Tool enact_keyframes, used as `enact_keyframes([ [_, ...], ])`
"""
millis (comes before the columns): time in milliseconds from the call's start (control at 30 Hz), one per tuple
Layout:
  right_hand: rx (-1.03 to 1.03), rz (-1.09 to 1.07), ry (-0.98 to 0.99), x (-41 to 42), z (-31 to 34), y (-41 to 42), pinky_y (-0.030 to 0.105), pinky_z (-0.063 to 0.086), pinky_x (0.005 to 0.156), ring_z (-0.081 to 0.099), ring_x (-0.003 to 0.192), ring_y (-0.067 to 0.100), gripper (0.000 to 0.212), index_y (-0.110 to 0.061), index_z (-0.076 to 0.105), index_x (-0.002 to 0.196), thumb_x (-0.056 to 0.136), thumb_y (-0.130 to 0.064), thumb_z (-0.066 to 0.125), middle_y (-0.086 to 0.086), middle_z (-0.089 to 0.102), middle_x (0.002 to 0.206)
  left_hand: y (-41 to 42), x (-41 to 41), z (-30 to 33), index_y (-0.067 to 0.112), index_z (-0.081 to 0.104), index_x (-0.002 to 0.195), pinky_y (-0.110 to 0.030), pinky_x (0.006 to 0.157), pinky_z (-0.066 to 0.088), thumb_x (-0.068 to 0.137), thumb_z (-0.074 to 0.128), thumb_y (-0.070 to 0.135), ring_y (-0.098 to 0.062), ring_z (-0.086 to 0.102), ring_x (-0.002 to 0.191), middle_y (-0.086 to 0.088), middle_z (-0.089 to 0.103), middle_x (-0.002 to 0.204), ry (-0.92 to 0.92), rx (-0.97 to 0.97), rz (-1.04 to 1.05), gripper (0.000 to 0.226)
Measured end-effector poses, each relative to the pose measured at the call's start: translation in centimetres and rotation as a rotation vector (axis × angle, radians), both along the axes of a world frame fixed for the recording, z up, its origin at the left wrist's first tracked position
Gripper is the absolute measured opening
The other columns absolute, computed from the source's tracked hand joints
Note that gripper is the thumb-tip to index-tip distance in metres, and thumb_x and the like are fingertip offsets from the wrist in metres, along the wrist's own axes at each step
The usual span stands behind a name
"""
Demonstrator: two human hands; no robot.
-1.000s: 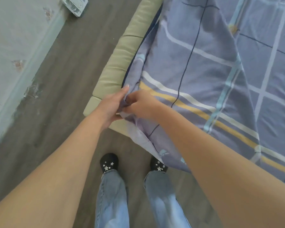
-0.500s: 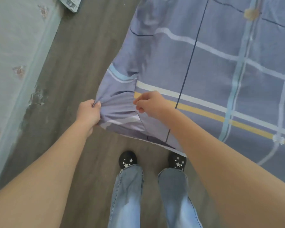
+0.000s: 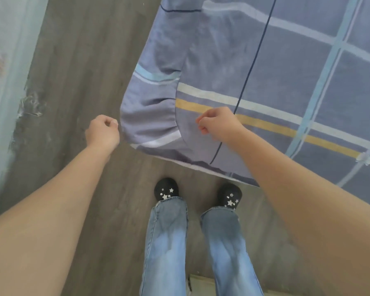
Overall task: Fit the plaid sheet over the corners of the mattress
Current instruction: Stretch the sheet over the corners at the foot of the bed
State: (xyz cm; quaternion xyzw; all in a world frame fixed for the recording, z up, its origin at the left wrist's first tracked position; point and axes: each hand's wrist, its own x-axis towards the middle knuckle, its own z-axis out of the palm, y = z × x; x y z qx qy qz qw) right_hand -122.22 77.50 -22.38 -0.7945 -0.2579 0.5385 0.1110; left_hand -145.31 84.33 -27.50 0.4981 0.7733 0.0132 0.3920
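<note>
The plaid sheet lies stretched over the near corner of the mattress, its gathered seam wrapping the rounded corner between the two hands, so the mattress itself is hidden under the cloth here. The left hand hangs just beside the corner's outer edge, over the grey wooden floor; its fingers are curled into a loose fist, and whether they touch or pinch the fabric edge cannot be told. The right hand rests above the sheet's top face, right of the gathered seam and just below the yellow stripe, with fingers bent in and fingertips pressed together; whether a bit of cloth sits between them is unclear. Below the fingers, black shoes with star marks and blue jeans stand on the floor close to the bed's near edge.
</note>
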Motion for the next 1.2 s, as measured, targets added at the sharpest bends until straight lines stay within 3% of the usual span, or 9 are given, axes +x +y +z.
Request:
enact_keyframes([
  [167, -0.028, -0.023, -0.021, 1.2, -0.6, -1.7, 0.025, 0.042, 0.058, 0.055, 0.080, 0.019, 0.018, -0.013, 0.064, 0.087, 0.087, -0.012, 0.046, 0.003, 0.060, 0.080, -0.1, 1.5, 0.8, 0.011, 0.066, 0.096, -0.043, 0.094, 0.050, 0.086, 0.055, 0.023, -0.035, 0.064, 0.104, -0.015, 0.068, 0.109, -0.020, -0.086, -0.023, 0.018],
  [267, -0.037, -0.036, -0.021, 2.4, -0.9, -2.7, 0.030, 0.047, 0.069, 0.059, 0.088, 0.020, 0.018, -0.015, 0.064, 0.089, 0.088, -0.015, 0.046, 0.003, 0.061, 0.084, -0.8, 4.9, 1.5, 0.018, 0.060, 0.067, -0.040, 0.087, 0.051, 0.085, 0.059, 0.025, -0.030, 0.066, 0.098, -0.008, 0.067, 0.087, -0.090, -0.149, -0.073, 0.020],
  [367, -0.045, -0.046, -0.015, 3.9, -1.3, -3.7, 0.028, 0.045, 0.065, 0.060, 0.088, 0.020, 0.018, -0.015, 0.064, 0.091, 0.089, -0.015, 0.045, 0.003, 0.062, 0.086, -2.1, 8.9, 1.7, 0.022, 0.050, 0.057, -0.033, 0.075, 0.047, 0.085, 0.061, 0.029, -0.025, 0.060, 0.084, 0.004, 0.052, 0.066, -0.142, -0.243, -0.134, 0.031],
  [500, -0.033, -0.042, -0.017, 6.0, -2.1, -4.9, 0.029, 0.045, 0.071, 0.059, 0.088, 0.020, 0.021, -0.012, 0.066, 0.097, 0.091, -0.017, 0.047, 0.003, 0.062, 0.088, -3.0, 12.4, 0.9, 0.014, 0.056, 0.073, -0.042, 0.076, 0.056, 0.082, 0.066, 0.039, -0.026, 0.063, 0.082, 0.001, 0.056, 0.074, -0.113, -0.309, -0.133, 0.028],
  [633, -0.036, -0.006, -0.029, 7.7, -3.5, -5.8, 0.029, 0.045, 0.074, 0.059, 0.092, 0.020, 0.023, -0.009, 0.067, 0.099, 0.091, -0.015, 0.046, 0.003, 0.062, 0.091, -4.1, 14.0, -1.2, 0.000, 0.061, 0.103, -0.036, 0.060, 0.055, 0.080, 0.068, 0.039, -0.022, 0.065, 0.068, -0.013, 0.067, 0.096, -0.137, -0.371, -0.079, 0.046],
  [767, -0.037, 0.015, -0.014, 8.3, -4.7, -6.0, 0.028, 0.045, 0.074, 0.061, 0.095, 0.022, 0.022, -0.009, 0.067, 0.099, 0.090, -0.014, 0.047, 0.004, 0.063, 0.092, -4.5, 14.9, -2.5, 0.002, 0.065, 0.092, -0.034, 0.057, 0.055, 0.083, 0.066, 0.035, -0.014, 0.059, 0.055, -0.014, 0.068, 0.088, -0.134, -0.288, -0.044, 0.034],
  [900, -0.028, 0.037, -0.010, 8.3, -5.1, -5.7, 0.030, 0.046, 0.075, 0.063, 0.095, 0.025, 0.023, -0.008, 0.067, 0.097, 0.089, -0.014, 0.046, 0.006, 0.063, 0.089, -5.0, 16.3, -2.7, 0.008, 0.061, 0.085, -0.030, 0.050, 0.053, 0.079, 0.067, 0.047, -0.016, 0.064, 0.062, -0.007, 0.065, 0.082, -0.301, -0.317, 0.084, 0.040],
  [1100, -0.029, 0.080, -0.027, 7.7, -5.4, -4.9, 0.030, 0.049, 0.078, 0.065, 0.100, 0.025, 0.022, -0.012, 0.068, 0.097, 0.091, -0.018, 0.048, 0.005, 0.066, 0.090, -4.7, 19.1, -3.0, 0.008, 0.068, 0.087, -0.022, 0.046, 0.053, 0.086, 0.064, 0.027, -0.008, 0.061, 0.054, -0.004, 0.065, 0.074, -0.320, -0.174, 0.012, 0.019],
  [1200, -0.036, 0.064, -0.037, 7.6, -5.4, -5.1, 0.028, 0.048, 0.071, 0.065, 0.099, 0.027, 0.023, -0.008, 0.070, 0.097, 0.090, -0.015, 0.048, 0.006, 0.065, 0.089, -4.6, 19.0, -3.4, 0.011, 0.065, 0.070, -0.022, 0.048, 0.052, 0.087, 0.063, 0.023, -0.009, 0.058, 0.052, -0.002, 0.062, 0.064, -0.282, -0.152, -0.024, 0.021],
])
